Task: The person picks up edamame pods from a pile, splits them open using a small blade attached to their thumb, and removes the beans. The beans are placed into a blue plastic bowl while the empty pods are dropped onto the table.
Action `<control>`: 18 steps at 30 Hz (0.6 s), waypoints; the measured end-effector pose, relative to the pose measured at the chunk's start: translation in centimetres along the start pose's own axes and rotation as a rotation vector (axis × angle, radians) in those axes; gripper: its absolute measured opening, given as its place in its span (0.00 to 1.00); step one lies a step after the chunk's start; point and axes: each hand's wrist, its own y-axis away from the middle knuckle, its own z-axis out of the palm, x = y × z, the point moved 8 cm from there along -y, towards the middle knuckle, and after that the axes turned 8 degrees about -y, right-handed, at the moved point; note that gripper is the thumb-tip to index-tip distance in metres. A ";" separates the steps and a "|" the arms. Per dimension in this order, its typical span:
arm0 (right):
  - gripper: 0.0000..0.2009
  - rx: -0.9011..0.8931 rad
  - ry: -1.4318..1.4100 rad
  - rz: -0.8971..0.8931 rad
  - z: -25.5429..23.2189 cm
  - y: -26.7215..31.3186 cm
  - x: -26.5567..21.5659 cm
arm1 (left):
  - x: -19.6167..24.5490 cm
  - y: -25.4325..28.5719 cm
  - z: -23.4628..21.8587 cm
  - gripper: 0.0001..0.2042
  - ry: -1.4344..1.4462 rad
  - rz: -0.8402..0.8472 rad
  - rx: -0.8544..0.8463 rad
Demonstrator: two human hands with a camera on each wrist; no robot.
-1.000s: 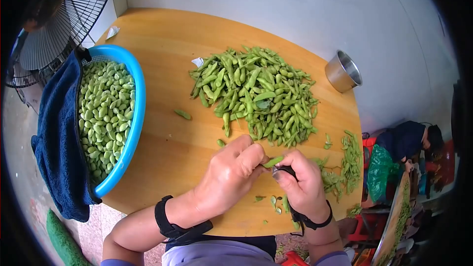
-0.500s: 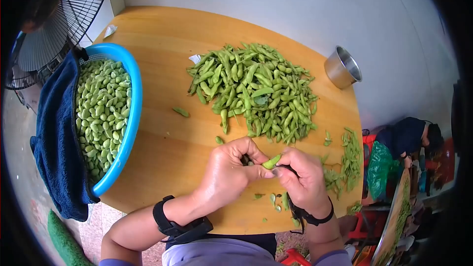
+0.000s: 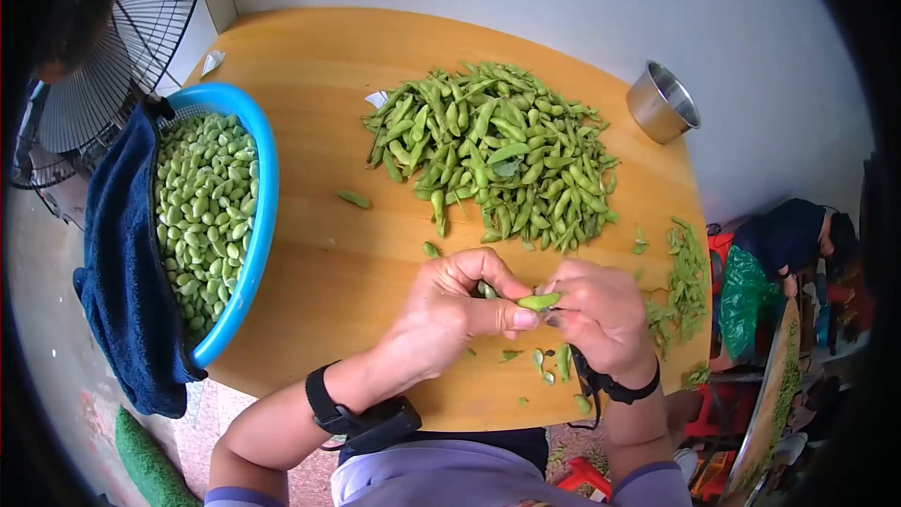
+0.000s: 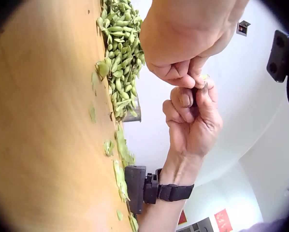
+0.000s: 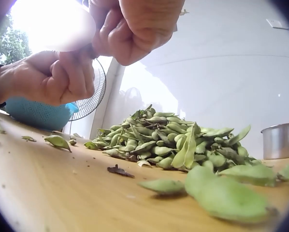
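Observation:
A green soybean pod (image 3: 539,301) is pinched between both hands above the front of the table. My left hand (image 3: 441,310) has its thumb and index finger on the pod's left end; a few pale beans (image 3: 486,290) show inside its curled fingers. At the other end, my right hand (image 3: 605,310) grips the pod with its fingers bent. In the left wrist view the fingertips meet and mostly hide the pod. A large heap of unshelled pods (image 3: 507,160) lies just beyond the hands.
On the left stands a blue basket (image 3: 266,225) full of shelled beans, with a dark blue towel (image 3: 131,272) over its side. A metal cup (image 3: 662,103) stands at the back right. Empty husks (image 3: 688,272) lie along the right edge. Behind the basket is a fan (image 3: 131,38).
My left hand has turned from knuckles-up so that its thumb shows on the pod. The right hand has rolled over, its knuckles now more on top. The head view has shifted slightly.

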 end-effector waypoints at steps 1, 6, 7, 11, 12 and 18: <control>0.03 0.012 -0.004 0.000 -0.2 0.0 0.2 | -0.2 0.0 0.1 0.07 0.053 -0.011 -0.006; 0.01 0.041 -0.335 0.068 -0.5 0.4 2.0 | -0.3 0.1 1.1 0.07 0.246 -0.112 -0.098; 0.01 0.049 -0.320 0.066 -0.6 0.3 1.8 | -0.6 -0.1 0.5 0.07 0.214 -0.126 -0.019; 0.04 0.096 -0.067 0.407 -0.4 0.8 2.7 | 4.6 0.6 1.2 0.09 -0.938 0.492 0.175; 0.04 0.108 -0.010 0.416 -0.4 0.8 2.5 | 4.5 0.6 1.2 0.09 -0.934 0.501 0.165; 0.04 0.040 0.180 0.251 0.4 0.3 1.7 | 3.6 0.8 1.3 0.08 -1.056 0.476 0.167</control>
